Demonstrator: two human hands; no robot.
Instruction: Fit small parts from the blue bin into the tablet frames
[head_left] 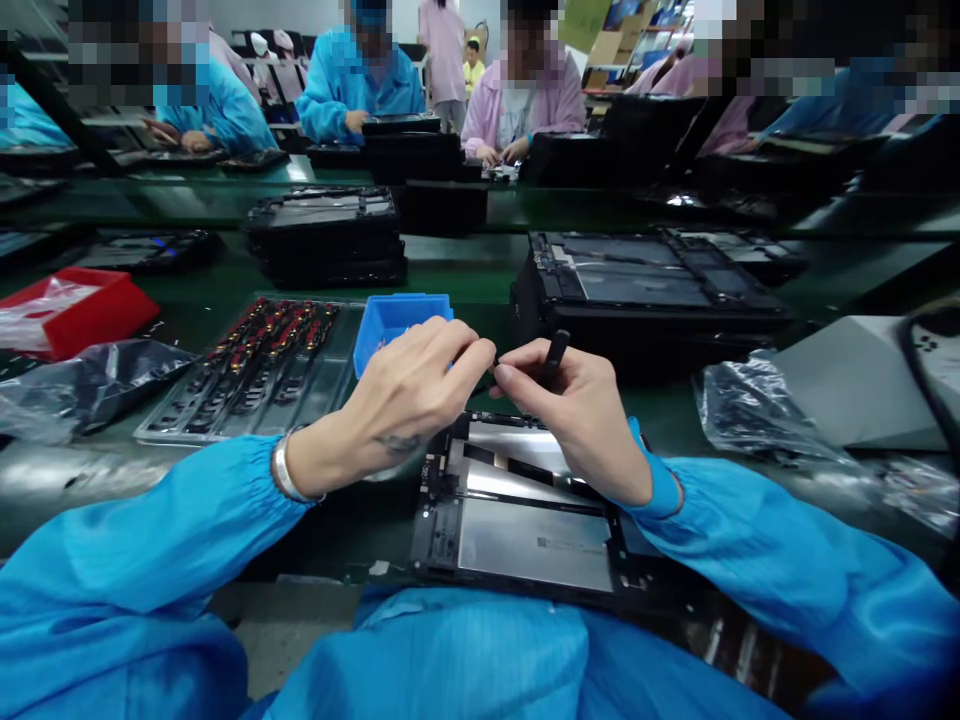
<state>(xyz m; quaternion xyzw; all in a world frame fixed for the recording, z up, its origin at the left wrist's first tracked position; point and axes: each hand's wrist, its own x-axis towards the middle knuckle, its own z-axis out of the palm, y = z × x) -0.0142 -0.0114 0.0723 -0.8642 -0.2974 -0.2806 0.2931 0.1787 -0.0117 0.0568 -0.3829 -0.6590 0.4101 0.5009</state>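
Blue smock point(465, 650); device point(536, 545), print illegible; left hand point(409, 395) pinched shut, contents unclear; right hand point(581, 410) gripping black tool point(556, 352).

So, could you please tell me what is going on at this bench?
The person's left hand and right hand meet fingertip to fingertip over an opened flat device, apparently at something tiny and dark, too small to identify. The right hand also holds a slim black tool. The device lies flat with its silvery inside showing. Beyond it are a clear tray of small parts, a blue bin and a black stack.
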